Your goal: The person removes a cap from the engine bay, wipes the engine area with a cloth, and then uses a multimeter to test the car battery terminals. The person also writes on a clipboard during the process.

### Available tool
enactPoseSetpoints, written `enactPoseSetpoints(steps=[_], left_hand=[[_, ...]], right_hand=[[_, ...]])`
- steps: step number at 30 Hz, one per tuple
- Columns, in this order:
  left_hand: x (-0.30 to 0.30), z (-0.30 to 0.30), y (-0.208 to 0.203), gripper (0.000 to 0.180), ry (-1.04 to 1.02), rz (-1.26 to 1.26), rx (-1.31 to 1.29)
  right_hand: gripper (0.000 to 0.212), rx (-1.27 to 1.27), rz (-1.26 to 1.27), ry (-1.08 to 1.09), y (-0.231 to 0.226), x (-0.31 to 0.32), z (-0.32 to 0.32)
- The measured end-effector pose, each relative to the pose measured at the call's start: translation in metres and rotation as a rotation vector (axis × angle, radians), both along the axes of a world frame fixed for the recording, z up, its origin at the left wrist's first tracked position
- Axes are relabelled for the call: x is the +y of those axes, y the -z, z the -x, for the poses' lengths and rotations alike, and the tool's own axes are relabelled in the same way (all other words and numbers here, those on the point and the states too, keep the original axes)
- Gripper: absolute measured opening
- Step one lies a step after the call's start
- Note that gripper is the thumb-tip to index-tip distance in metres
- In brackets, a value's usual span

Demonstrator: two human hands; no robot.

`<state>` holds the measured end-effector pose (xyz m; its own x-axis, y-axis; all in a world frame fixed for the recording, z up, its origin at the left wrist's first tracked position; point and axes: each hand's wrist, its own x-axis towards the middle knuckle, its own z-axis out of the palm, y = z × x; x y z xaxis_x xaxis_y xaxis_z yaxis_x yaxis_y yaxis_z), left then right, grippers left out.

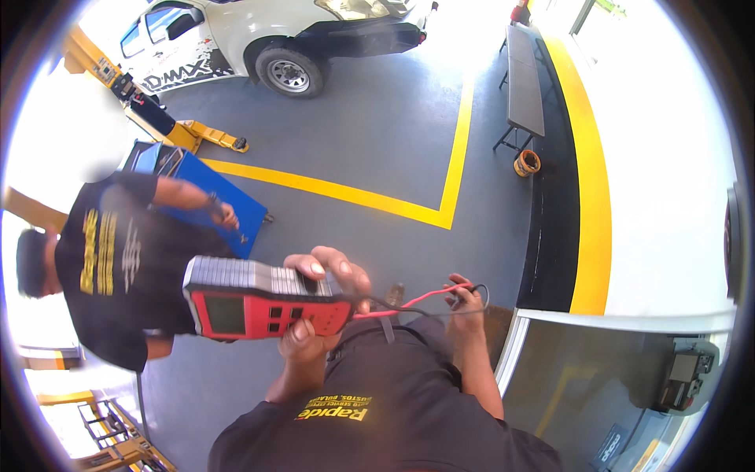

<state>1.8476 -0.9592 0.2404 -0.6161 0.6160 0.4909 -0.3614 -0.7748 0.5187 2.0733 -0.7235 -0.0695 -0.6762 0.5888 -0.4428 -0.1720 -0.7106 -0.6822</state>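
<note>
My left hand (308, 344) is wrapped round a red and grey handheld tester (259, 303), thumb on its front and fingers over its ribbed top edge. The tester has a small dark screen and several black buttons. From its right end a red cable (417, 299) and a black cable (425, 311) run across in front of my waist to my right hand (467, 305). That hand is closed on the cables, with a loop of black cable beyond its fingers. What is at the cables' ends cannot be made out.
At the left a co-worker in a black shirt (118, 259) reaches over a blue tool cart (216, 193). Beyond stand a yellow lift arm (208, 135) and a white pickup (228, 39). A long bench (523, 82) and an orange bucket (526, 164) line the right wall.
</note>
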Motion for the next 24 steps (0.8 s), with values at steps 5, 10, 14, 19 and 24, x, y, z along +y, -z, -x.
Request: enactPoseSetpoints(steps=[5,10,14,19,24], left_hand=[[0.165,0.136,0.006,0.058,-0.007,0.174,-0.073],[0.342,0.263,0.044,0.057,0.172,0.222,0.068],[0.510,0.355,0.063,0.055,0.275,0.307,0.138],[0.644,0.462,0.043,0.053,0.295,0.448,0.235],[0.764,0.578,0.061,0.051,0.171,0.481,0.283]], right_hand=[[0.057,0.016,-0.008,0.190,-0.037,0.163,0.045],[0.051,0.218,0.032,0.480,-0.033,0.343,0.133],[0.048,0.073,0.131,0.654,-0.011,0.531,0.209],[0.024,-0.048,0.403,1.025,-0.007,0.738,0.369],[0.015,-0.379,-0.478,0.556,-0.081,0.896,0.569]])
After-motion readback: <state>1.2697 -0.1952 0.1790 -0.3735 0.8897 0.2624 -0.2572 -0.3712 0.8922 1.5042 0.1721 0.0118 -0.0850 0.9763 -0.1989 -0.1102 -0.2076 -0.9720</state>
